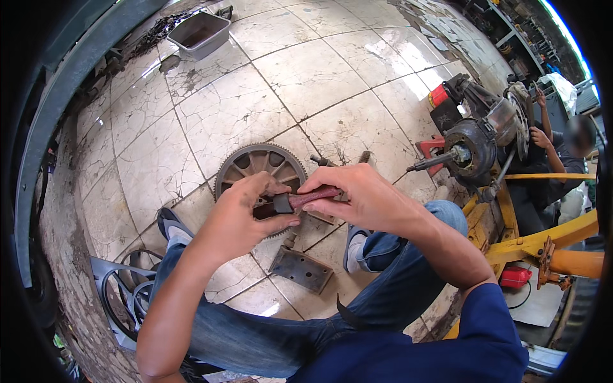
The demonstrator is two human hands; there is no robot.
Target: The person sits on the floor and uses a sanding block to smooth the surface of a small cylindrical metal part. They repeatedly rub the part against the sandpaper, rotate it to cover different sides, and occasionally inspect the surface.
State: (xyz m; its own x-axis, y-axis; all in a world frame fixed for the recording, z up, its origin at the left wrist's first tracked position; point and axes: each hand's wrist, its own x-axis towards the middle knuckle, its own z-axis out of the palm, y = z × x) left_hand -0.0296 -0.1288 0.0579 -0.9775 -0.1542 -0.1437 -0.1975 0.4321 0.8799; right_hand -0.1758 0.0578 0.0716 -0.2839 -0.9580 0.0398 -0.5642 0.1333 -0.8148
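My left hand (246,217) and my right hand (354,195) meet in front of me over the tiled floor. Both grip one small tool (300,200) with a dark red handle and a black end piece. The left thumb and fingers pinch the black end, while the right fingers wrap the red handle. Just beyond the hands a toothed metal gear wheel (255,163) with spokes lies flat on the floor, partly hidden by my left hand. A flat metal plate with holes (300,269) lies on the floor between my knees.
A grey plastic tub (201,33) stands far back on the cracked tiles. A vehicle axle and hub assembly (469,147) rests at right by yellow steel frames (543,239); another person (555,143) works behind it. A spoked metal part (128,287) lies at lower left.
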